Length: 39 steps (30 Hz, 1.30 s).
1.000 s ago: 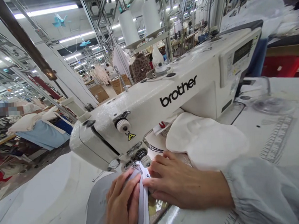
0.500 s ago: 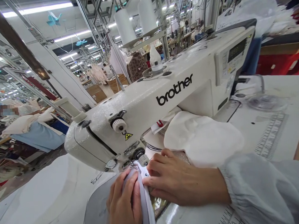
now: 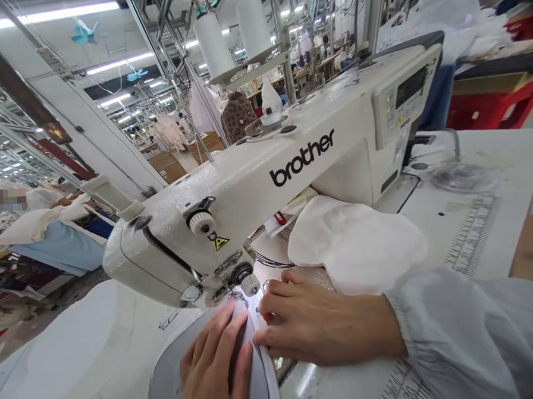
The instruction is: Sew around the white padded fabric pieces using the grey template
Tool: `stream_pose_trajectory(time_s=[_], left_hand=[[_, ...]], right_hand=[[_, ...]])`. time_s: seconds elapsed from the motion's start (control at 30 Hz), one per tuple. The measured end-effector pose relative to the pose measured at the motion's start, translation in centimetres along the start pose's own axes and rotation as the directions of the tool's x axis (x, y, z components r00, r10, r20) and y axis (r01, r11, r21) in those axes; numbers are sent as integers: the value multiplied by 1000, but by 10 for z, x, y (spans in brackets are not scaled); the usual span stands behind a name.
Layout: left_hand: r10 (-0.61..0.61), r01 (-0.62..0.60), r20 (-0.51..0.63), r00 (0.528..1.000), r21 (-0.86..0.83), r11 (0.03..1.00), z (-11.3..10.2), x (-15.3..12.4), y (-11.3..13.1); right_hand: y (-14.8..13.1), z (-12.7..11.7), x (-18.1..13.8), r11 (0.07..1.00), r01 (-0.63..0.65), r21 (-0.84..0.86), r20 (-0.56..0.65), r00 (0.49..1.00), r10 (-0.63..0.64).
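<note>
1. Left hand [image 3: 217, 363] lies flat, fingers together, pressing the grey fabric panel [image 3: 166, 380] onto the tabletop [image 3: 469, 236] at its front edge, likely to keep it taut.
2. Right hand [image 3: 320, 333] pinches the panel's folded edge just before the white metal sewing machine [image 3: 265, 181], apparently to guide the seam.
3. White cloth bundle [image 3: 358, 242] sits behind the right wrist.
</note>
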<state>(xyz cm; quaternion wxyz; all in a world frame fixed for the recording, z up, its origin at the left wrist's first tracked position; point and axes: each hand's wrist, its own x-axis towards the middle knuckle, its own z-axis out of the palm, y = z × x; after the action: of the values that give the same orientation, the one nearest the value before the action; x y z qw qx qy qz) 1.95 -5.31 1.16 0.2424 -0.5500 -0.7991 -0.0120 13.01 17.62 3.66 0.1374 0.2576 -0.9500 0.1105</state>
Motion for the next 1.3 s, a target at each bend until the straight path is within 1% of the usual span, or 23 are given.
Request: stream_pose_trajectory(time_s=[0.13, 0.33, 0.47, 0.57, 0.63, 0.73, 0.8, 0.87, 0.97, 1.13, 1.23, 1.3], left_hand=[[-38, 38, -17, 999, 20, 999, 5, -2, 6], [-131, 131, -18, 991, -20, 991, 12, 0, 6], [-230, 230, 7, 973, -32, 973, 20, 1, 8], [-276, 276, 14, 961, -32, 961, 25, 0, 5], [-253, 254, 24, 967, -49, 966, 26, -2, -1], [-145, 151, 62, 987, -114, 982, 22, -7, -8], [-89, 95, 52, 995, -124, 988, 19, -10, -9], [-71, 72, 18, 997, -100, 992, 17, -11, -8], [-81, 79, -14, 997, -79, 994, 17, -8, -5], [-154, 148, -39, 987, -124, 981, 17, 0, -2], [-240, 232, -27, 970, -162, 959, 19, 4, 0], [-316, 309, -13, 949, -185, 933, 21, 6, 0]], right_hand=[[0, 0, 0, 999, -39, 18, -9, 999, 39], [0, -1, 3, 995, -104, 8, -9, 995, 104], [0, -2, 3, 989, -145, 11, -11, 989, 145], [1, 0, 2, 991, -135, 5, -30, 990, 135], [1, 1, 1, 996, -90, -5, -53, 995, 90], [2, 1, -2, 1000, 5, 9, -69, 998, -5], [3, -1, -3, 999, 42, 32, -57, 998, -40], [3, -2, -2, 998, 39, 49, -39, 999, -37], [3, -1, -1, 998, 8, 66, -33, 999, -6], [5, 1, 0, 997, -50, 58, -24, 998, 51], [5, 0, 2, 994, -102, 36, 5, 995, 102], [4, -1, 4, 990, -133, 44, 31, 991, 132]])
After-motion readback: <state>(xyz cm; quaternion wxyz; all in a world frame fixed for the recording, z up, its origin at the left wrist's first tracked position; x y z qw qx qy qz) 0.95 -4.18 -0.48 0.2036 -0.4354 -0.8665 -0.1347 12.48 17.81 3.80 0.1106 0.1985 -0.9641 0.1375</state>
